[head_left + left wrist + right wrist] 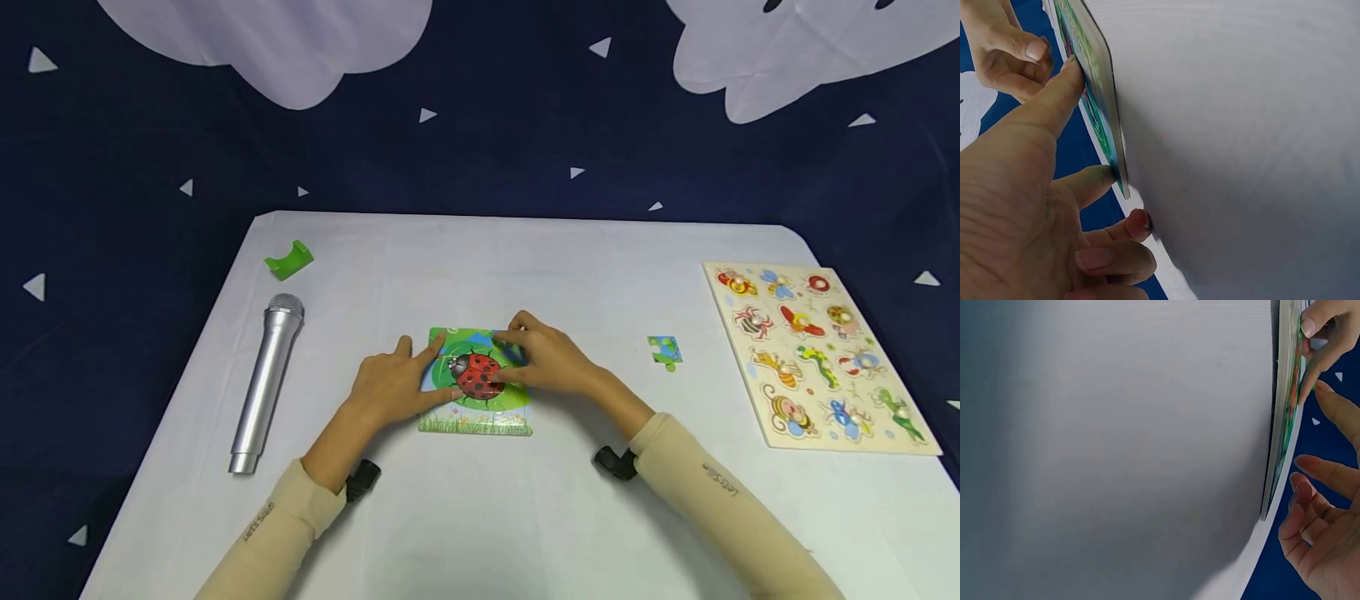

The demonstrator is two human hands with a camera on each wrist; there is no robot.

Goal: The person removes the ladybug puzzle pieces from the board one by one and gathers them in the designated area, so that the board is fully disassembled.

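A square ladybug jigsaw puzzle (476,375) lies on the white table between both hands. My left hand (390,383) rests at its left side, thumb and index finger spread onto the surface, other fingers bent loosely. The left wrist view shows the left thumb (1063,87) and index finger touching the puzzle. Over the puzzle's right side is my right hand (551,358), thumb and index finger spread apart, with nothing visible between them. Whether its fingertips touch the board, I cannot tell. It partly covers the upper right corner. A loose puzzle piece (665,350) lies farther right.
A silver microphone (266,383) lies at the left, with a green curved holder (289,260) behind it. On the right is a wooden insect peg board (821,358). Dark blue cloth (495,167) hangs behind the table (480,517).
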